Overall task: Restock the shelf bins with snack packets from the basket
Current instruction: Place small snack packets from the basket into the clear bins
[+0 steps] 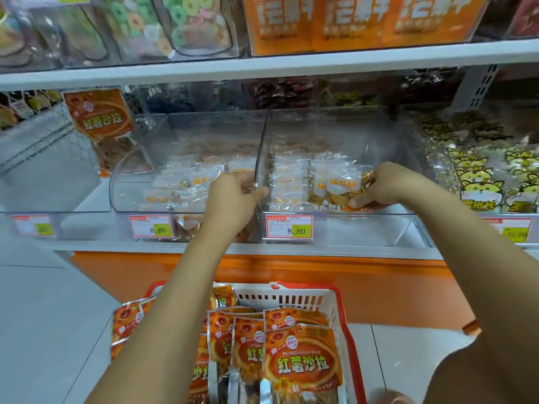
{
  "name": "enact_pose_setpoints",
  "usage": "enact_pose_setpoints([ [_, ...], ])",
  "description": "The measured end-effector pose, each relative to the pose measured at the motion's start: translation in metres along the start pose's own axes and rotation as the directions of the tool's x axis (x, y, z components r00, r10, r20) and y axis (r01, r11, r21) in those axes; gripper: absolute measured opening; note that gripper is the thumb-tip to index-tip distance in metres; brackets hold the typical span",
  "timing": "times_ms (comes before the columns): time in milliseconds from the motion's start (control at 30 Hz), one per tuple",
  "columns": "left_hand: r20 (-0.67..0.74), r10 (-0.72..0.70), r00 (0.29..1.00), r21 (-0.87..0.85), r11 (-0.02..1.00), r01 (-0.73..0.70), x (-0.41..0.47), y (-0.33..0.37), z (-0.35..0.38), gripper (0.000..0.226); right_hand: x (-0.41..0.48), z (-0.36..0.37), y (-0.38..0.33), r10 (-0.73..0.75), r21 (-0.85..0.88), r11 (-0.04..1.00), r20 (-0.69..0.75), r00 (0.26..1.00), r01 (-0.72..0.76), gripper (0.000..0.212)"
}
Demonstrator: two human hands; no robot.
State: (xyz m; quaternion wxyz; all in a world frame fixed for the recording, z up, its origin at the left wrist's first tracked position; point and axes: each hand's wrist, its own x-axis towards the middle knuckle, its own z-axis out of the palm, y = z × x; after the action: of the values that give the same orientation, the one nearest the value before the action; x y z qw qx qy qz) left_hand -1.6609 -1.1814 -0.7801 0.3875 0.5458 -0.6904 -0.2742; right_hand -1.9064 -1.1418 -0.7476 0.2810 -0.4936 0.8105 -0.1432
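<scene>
left hand (233, 199): fingers (245, 182) curl on bin wall (260, 153)
right hand (385, 186): pinches a packet (339, 182)
risk: a hard push may topple the packet row (287, 176)

basket (347, 310) red, white | packets (300, 363) orange | price tags (288, 227) white, red, yellow

On my left hand (233, 196), the fingers curl over the bin wall (260, 153) and out of my sight. On my right hand (385, 188), the fingertips sink among the small packets (338, 182). Below my fingers, my forearm hides part of the basket (291, 298), which the bottom edge cuts off. The price tag (288, 227) fine print is unreadable.
</scene>
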Motion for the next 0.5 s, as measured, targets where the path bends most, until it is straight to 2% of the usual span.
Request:
enact_pose_setpoints([
  [133, 0.032, -0.002, 0.999, -0.004, 1.0, 0.002, 0.0, 0.0, -0.002, 0.019, 0.008, 0.006, 0.002, 0.042, -0.081, 0.996, -0.049, 0.998, -0.046, 0.033],
  [200, 0.053, 0.012, 0.999, 0.0, 1.0, -0.012, -0.001, -0.001, -0.003, 0.008, 0.013, 0.01, 0.003, 0.069, -0.137, 0.988, -0.056, 0.996, -0.076, 0.036],
  [267, 0.056, 0.017, 0.998, -0.006, 1.0, -0.017, -0.001, -0.002, -0.003, 0.013, 0.018, 0.013, 0.002, 0.073, -0.163, 0.983, -0.061, 0.996, -0.082, 0.037],
  [400, 0.053, 0.01, 0.999, -0.006, 1.0, -0.01, -0.002, -0.002, -0.002, 0.02, 0.024, 0.02, 0.002, 0.083, -0.081, 0.993, 0.005, 0.997, -0.082, 0.048],
  [500, 0.055, 0.013, 0.998, 0.004, 1.0, -0.013, -0.001, -0.004, -0.001, 0.02, 0.027, 0.031, -0.002, 0.014, -0.064, 0.998, 0.024, 1.0, -0.012, 0.052],
])
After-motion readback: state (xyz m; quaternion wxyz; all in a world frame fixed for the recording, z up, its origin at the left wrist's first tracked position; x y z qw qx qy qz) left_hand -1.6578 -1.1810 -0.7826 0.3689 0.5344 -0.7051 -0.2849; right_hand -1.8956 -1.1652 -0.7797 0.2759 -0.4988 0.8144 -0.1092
